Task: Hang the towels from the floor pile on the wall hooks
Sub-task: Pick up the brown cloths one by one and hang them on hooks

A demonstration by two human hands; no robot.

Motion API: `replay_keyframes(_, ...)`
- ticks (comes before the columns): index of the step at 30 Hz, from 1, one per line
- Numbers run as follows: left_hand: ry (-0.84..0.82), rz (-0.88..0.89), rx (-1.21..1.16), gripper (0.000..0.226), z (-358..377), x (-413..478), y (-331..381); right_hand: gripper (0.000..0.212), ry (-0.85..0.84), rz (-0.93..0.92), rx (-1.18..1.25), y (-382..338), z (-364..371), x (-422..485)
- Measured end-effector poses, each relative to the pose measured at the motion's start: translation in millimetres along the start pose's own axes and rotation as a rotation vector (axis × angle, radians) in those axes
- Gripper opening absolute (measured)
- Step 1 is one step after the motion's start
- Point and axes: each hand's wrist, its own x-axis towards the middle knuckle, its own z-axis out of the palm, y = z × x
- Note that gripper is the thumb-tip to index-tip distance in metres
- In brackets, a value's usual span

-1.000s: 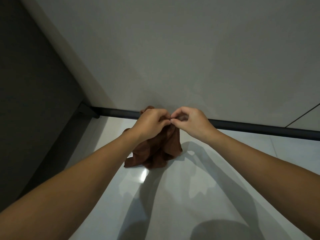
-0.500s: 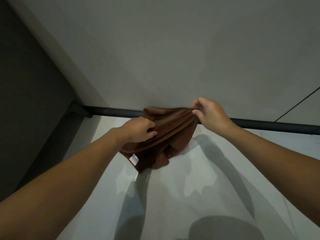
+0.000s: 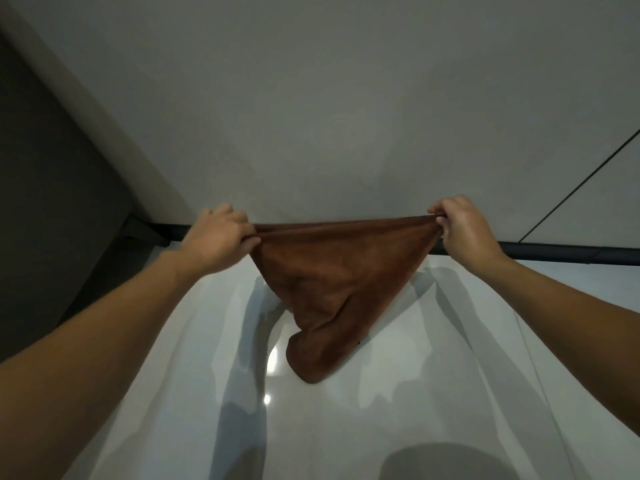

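Wall point(image 3: 346, 98): I am viewing it plain, pale grey.
Skirting point(image 3: 554, 253): running dark along the wall's foot.
Floor point(image 3: 329, 427): glossy white, reflecting lights.

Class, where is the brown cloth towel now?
Centre of the head view, the brown cloth towel hangs stretched between left hand and right hand, over the white floor.

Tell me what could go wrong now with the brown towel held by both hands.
The left hand and right hand pinch only the top corners of the brown towel; one corner could slip, and the towel would probably fall onto the floor.
The towel sags, folded, down to a point, so it may end up hanging bunched rather than flat.
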Motion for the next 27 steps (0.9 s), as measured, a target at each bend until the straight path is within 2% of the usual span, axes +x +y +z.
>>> replay_keyframes(3, 0.266, -0.107, -0.027, 0.024, -17, 5, -13, 0.024, 0.052, -0.044, 0.042, -10, -11, 2)
replay_keyframes(6, 0.335, -0.261, -0.03, 0.026, -38, 12, -23, 0.026, 0.152, -0.067, 0.094, -21, -20, 7)
replay_keyframes(8, 0.341, -0.306, -0.129, 0.03, -47, 14, -27, 0.027, 0.195, -0.069, 0.129, -25, -24, 10)
replay_keyframes(11, 0.354, -0.378, -0.401, 0.026, -59, 13, -21, 0.028, 0.212, -0.052, 0.159, -30, -26, 12)
replay_keyframes(14, 0.405, -0.457, -0.851, 0.016, -71, 11, -12, 0.027, 0.218, -0.024, 0.16, -27, -26, 12)
replay_keyframes(15, 0.44, -0.494, -0.986, 0.02, -76, 10, -11, 0.027, 0.207, -0.019, 0.152, -25, -26, 12)
replay_keyframes(17, 0.528, -0.566, -1.171, 0.034, -81, 11, -11, 0.025, 0.167, -0.028, 0.127, -20, -24, 11)
replay_keyframes(20, 0.608, -0.59, -1.315, 0.033, -83, 16, -5, 0.02, 0.046, -0.083, 0.086, -15, -16, 9)
replay_keyframes(24, 0.585, -0.52, -1.432, 0.027, -84, 23, 16, 0.02, -0.168, -0.108, 0.061, -20, -3, -2)
replay_keyframes(27, 0.542, -0.455, -1.454, 0.028, -88, 28, 35, 0.025, -0.381, -0.029, 0.104, -32, 4, -6)
